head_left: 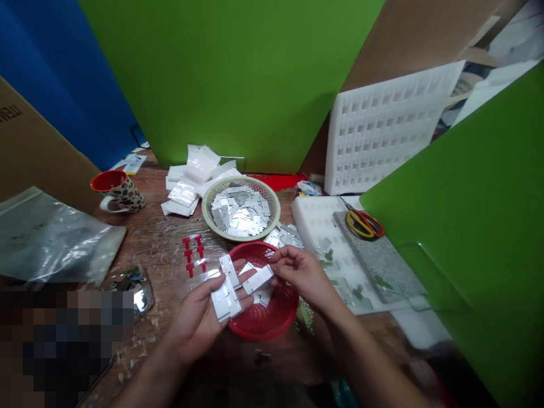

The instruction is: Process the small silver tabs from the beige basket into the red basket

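Note:
Several flat, whitish metal plates (225, 303) lie across the palm and fingers of my left hand (198, 311), with the thumb resting against them. Small slots and holes show in their faces. My right hand (304, 275) pinches the right end of one more plate (258, 280) between thumb and fingertips; its other end reaches over the fingers of my left hand. Both hands are above a red plastic basket (280, 320), which has more plates inside, partly hidden by my hands.
Behind stands a cream basket (205, 212) heaped with metal plates, beside white packets (187, 187). Red T-shaped pieces (188, 255) lie to the left, near a patterned mug (127, 192). Scissors (361, 224) rest on a grey slab (382, 266) atop white foam (304, 209). Green panels (238, 73) stand around.

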`<action>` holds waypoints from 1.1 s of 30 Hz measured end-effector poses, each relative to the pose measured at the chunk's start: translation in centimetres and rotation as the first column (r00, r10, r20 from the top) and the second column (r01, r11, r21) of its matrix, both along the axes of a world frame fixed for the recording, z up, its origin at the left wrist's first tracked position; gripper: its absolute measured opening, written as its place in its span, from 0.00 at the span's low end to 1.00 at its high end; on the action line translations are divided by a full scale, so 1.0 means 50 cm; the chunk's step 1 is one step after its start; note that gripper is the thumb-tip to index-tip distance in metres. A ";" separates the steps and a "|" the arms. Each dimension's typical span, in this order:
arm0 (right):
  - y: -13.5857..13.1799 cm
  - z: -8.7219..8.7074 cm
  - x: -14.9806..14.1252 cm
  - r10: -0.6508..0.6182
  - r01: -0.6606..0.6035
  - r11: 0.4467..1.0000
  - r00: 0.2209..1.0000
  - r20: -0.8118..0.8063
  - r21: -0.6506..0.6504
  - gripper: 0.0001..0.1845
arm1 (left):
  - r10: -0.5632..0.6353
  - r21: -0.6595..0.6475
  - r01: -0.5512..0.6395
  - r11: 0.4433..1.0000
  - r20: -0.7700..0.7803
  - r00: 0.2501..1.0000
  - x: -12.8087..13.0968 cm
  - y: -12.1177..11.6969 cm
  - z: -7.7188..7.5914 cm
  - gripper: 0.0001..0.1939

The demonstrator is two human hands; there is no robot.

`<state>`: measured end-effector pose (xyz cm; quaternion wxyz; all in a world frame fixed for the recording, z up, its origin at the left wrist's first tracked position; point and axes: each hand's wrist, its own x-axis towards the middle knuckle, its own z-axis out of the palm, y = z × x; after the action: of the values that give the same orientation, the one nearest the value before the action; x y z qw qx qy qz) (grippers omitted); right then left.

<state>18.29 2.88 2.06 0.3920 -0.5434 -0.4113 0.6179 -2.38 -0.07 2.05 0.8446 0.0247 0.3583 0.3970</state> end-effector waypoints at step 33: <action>0.069 0.043 0.014 0.253 -0.367 0.910 0.861 0.441 0.195 0.11 | -0.226 -0.004 0.227 0.974 0.073 0.971 0.015 -0.014 -0.003 0.27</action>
<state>19.01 6.32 4.20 0.2631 -0.5266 -0.6473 0.4843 -1.63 -0.76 1.89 0.8968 0.0458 0.3252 0.2966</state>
